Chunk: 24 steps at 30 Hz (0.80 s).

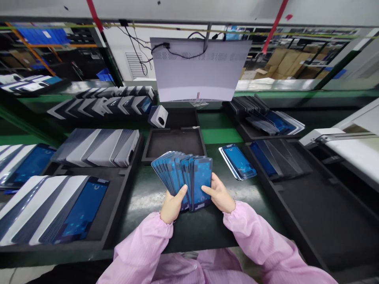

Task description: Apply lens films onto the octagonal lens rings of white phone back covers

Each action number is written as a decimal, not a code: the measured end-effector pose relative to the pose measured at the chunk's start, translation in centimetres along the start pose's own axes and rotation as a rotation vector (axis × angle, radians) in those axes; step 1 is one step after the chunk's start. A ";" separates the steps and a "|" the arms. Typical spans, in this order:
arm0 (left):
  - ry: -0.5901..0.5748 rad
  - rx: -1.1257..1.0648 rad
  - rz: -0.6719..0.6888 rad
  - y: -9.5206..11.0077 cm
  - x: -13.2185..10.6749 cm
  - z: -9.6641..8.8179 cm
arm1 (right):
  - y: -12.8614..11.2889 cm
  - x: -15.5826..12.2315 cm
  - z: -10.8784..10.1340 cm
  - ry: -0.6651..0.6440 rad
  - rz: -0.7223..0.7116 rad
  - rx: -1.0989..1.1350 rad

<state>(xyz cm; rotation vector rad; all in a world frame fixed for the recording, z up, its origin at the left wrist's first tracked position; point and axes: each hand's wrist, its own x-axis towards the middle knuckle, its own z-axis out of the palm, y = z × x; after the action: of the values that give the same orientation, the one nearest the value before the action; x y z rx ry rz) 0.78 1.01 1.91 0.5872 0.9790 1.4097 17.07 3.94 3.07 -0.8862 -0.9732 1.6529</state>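
The fanned blue panels (pixel 203 175), held over the desk (pixel 204 232) between the left hand (pixel 173 203), its thumb across their lower part, and the right hand (pixel 221 194), gripping the front one's side, could slide apart and drop if the left thumb eased, though the hidden fingers' support is hard to judge.

No words or numbers are showing legibly; a small red-and-dark striped mark (pixel 198 95) is sitting low on the pale monitor (pixel 197 75)
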 end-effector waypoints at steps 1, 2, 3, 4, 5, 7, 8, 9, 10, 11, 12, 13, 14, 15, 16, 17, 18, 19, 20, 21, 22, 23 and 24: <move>0.014 -0.015 -0.015 -0.1 0.0 -0.1 | 0.2 0.0 0.1 -0.005 0.005 -0.006; 0.047 -0.046 -0.044 0.0 0.0 -0.1 | 0.2 -0.1 0.2 0.002 0.010 0.001; 0.089 -0.084 -0.080 0.1 0.1 -0.2 | 0.1 0.0 0.1 0.020 0.014 0.017; 0.137 -0.118 -0.116 0.3 0.1 -0.2 | -0.1 0.0 0.0 0.046 0.012 0.042; 0.179 -0.140 -0.143 0.5 0.2 -0.1 | -0.5 0.1 -0.2 0.071 0.004 0.071; 0.200 -0.143 -0.153 0.9 0.2 0.0 | -1.3 0.2 -0.5 0.097 -0.022 0.126; 0.170 -0.133 -0.145 1.0 0.2 0.1 | -1.6 0.2 -0.7 0.093 -0.031 0.143; 0.132 -0.123 -0.132 1.1 0.2 0.2 | -1.8 0.2 -0.7 0.081 -0.034 0.151; 0.093 -0.108 -0.112 1.0 0.2 0.3 | -1.9 0.2 -0.8 0.064 -0.027 0.150; 0.059 -0.091 -0.087 1.0 0.2 0.3 | -1.8 0.1 -0.7 0.046 -0.014 0.141; 0.035 -0.072 -0.063 0.8 0.1 0.3 | -1.6 0.1 -0.6 0.030 -0.001 0.125; 0.020 -0.052 -0.041 0.7 0.1 0.3 | -1.2 0.0 -0.5 0.014 0.008 0.105; 0.008 -0.034 -0.025 0.5 0.0 0.3 | -0.8 -0.1 -0.4 -0.001 0.007 0.085; -0.008 -0.019 -0.017 0.4 0.0 0.3 | -0.4 -0.2 -0.3 -0.015 -0.001 0.063; -0.025 -0.008 -0.017 0.3 0.0 0.2 | 0.0 -0.2 -0.2 -0.029 -0.015 0.043; -0.038 0.002 -0.021 0.2 0.0 0.1 | 0.3 -0.3 -0.1 -0.040 -0.031 0.026; -0.044 0.010 -0.025 0.2 0.0 0.1 | 0.5 -0.3 -0.1 -0.048 -0.042 0.013; -0.045 0.016 -0.027 0.1 0.1 0.0 | 0.6 -0.3 -0.1 -0.055 -0.048 0.005; -0.044 0.018 -0.030 0.1 0.1 -0.1 | 0.6 -0.4 -0.1 -0.059 -0.048 0.002; -0.041 0.012 -0.037 0.1 0.1 -0.1 | 0.5 -0.4 -0.1 -0.058 -0.048 0.003; -0.032 -0.005 -0.055 0.1 0.1 -0.2 | 0.4 -0.4 -0.1 -0.058 -0.047 0.007; -0.018 -0.032 -0.089 0.1 0.1 -0.3 | 0.3 -0.4 0.0 -0.057 -0.044 0.012; 0.010 -0.066 -0.134 0.0 0.1 -0.3 | 0.1 -0.4 0.0 -0.052 -0.042 0.018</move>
<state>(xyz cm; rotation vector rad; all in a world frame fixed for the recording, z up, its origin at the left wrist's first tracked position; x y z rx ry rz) 0.50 1.01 1.77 0.4580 0.9582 1.3216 17.14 3.51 2.98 -0.8089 -1.0050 1.6535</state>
